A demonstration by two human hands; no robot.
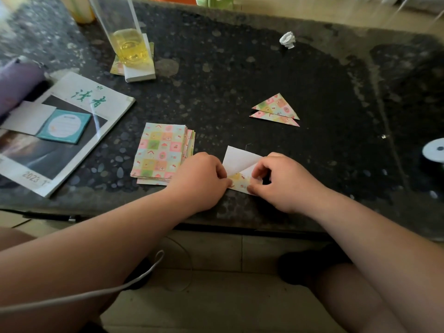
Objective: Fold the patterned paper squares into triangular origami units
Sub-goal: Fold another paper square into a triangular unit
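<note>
Sheet in work: the paper square [236,162] lies white side up at the 6 o'clock edge of the table [216,80]. Its near corner is turned over and shows the pattern, so a diagonal fold looks under way.
Left hand: the left hand [201,179] comes in from 8 o'clock, knuckles up and fingers curled, and pinches the sheet's left corner to anchor it.
Right hand: the right hand [286,181] comes in from 4 o'clock. Thumb and forefinger pinch the turned-up flap; the other fingers are tucked.
Why both ends: probably to keep the edges aligned before creasing.
Supply: the stack of squares [163,152] sits pattern up at 9 o'clock, just beside the left hand and within easy reach.
Done pile: two folded triangles [276,109] overlap at 1 o'clock, well apart from the work.
</note>
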